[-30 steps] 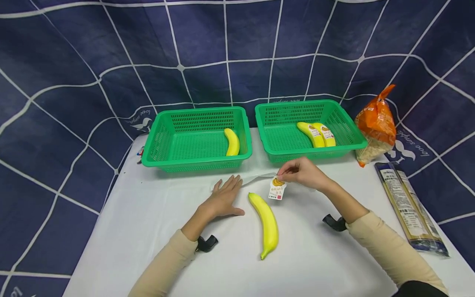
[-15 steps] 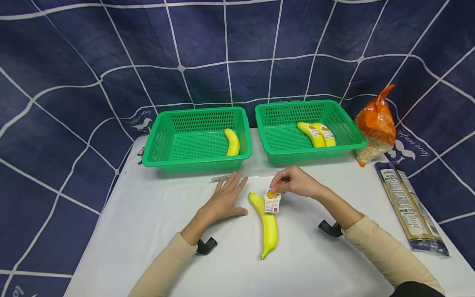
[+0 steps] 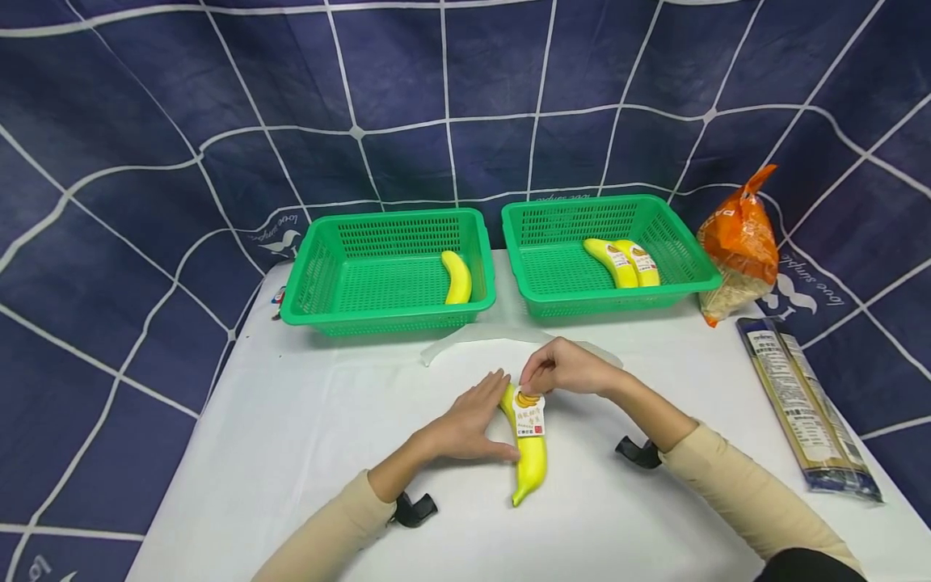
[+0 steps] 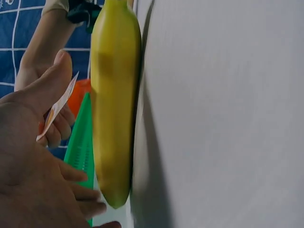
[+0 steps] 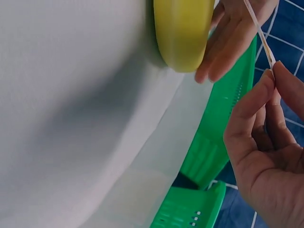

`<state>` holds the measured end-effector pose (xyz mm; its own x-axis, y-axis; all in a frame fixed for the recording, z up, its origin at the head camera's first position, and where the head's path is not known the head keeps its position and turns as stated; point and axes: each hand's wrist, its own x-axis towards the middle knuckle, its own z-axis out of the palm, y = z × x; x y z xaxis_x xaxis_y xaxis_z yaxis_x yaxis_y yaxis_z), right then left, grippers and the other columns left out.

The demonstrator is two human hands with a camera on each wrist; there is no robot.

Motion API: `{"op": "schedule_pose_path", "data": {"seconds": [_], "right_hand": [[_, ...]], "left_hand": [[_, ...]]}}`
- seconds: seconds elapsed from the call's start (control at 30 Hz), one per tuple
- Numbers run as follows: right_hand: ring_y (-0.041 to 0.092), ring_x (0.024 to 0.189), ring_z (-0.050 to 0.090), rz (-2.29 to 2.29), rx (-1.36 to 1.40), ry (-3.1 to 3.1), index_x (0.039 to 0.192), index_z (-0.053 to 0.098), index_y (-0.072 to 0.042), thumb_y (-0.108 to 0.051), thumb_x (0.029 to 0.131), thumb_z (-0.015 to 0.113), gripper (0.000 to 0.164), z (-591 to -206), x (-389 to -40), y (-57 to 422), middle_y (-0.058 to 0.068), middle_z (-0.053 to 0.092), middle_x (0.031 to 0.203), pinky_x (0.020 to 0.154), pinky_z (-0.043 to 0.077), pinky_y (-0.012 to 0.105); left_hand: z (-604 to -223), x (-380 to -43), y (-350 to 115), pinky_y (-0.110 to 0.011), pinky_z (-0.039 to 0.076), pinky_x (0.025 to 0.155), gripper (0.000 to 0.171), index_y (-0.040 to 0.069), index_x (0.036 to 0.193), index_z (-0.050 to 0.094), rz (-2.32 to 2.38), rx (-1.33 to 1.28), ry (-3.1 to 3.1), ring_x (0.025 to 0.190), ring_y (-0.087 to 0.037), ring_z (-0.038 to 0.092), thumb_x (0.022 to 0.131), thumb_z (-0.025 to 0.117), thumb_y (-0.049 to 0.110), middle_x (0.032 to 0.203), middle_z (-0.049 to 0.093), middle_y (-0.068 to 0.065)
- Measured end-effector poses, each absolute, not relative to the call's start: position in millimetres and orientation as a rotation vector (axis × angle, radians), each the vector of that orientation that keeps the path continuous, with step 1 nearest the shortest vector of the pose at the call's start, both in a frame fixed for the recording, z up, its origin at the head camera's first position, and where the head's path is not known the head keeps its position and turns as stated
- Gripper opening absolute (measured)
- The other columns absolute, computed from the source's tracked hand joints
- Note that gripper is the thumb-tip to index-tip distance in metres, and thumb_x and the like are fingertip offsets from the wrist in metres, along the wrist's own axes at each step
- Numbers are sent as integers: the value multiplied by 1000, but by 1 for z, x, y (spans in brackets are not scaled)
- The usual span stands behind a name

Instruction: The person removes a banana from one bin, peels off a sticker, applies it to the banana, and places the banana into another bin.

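A yellow banana lies lengthwise on the white table in front of the person. The left hand is at its left side, fingers straight and thumb spread; in the left wrist view this hand is right beside the banana. The right hand pinches the top edge of a white label with a banana picture and lettering. Seen from the head, the label overlaps the upper banana. In the right wrist view the label is edge-on between thumb and finger, apart from the banana.
Behind the hands a translucent backing strip lies curled. One banana is in the left green basket; two labelled bananas are in the right basket. An orange bag and a long packet stand at right.
The right hand has carried the label from the strip toward the person, over the banana. The left hand has left the strip and moved right to the banana's side. The strip now curls up.
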<state>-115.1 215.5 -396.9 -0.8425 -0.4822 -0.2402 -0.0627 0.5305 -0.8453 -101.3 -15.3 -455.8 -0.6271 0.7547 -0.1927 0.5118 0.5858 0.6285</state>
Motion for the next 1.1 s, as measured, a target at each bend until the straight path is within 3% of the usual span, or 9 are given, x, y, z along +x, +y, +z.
{"op": "schedule_pose_path", "data": {"seconds": [0.2, 0.43, 0.8, 1.1], "right_hand": [[11, 64, 58, -1264, -435, 2261, 87, 74, -4, -12, 82, 75, 9, -403, -115, 213, -1, 69, 71, 67, 55, 40], [11, 64, 58, -1258, -441, 2234, 87, 73, 0, -11, 82, 75, 13, -406, -116, 213, 1, 70, 71, 66, 54, 36], [11, 63, 56, -1232, -426, 2231, 87, 75, -4, -13, 82, 75, 10, -410, -119, 210, -1, 69, 70, 66, 53, 38], [11, 63, 55, -1247, -423, 2217, 89, 74, -1, -9, 82, 75, 11, -414, -124, 212, 1, 69, 72, 65, 52, 34]], "left_hand": [[-461, -93, -12, -58, 9, 121, 120, 4, 157, 3, 809, 909, 2395, 153, -30, -6, 77, 75, 57, 165, -5, -14], [-464, -91, -10, -58, 11, 120, 117, 6, 157, 7, 844, 869, 2428, 153, -30, -1, 76, 74, 58, 165, 2, -13], [-469, -88, -7, -58, 12, 119, 125, 5, 157, 0, 796, 895, 2429, 153, -30, -5, 74, 75, 60, 165, -9, -13], [-470, -88, -6, -58, 14, 118, 126, 5, 157, 1, 811, 883, 2410, 153, -29, -3, 72, 77, 59, 165, -7, -12]]}}
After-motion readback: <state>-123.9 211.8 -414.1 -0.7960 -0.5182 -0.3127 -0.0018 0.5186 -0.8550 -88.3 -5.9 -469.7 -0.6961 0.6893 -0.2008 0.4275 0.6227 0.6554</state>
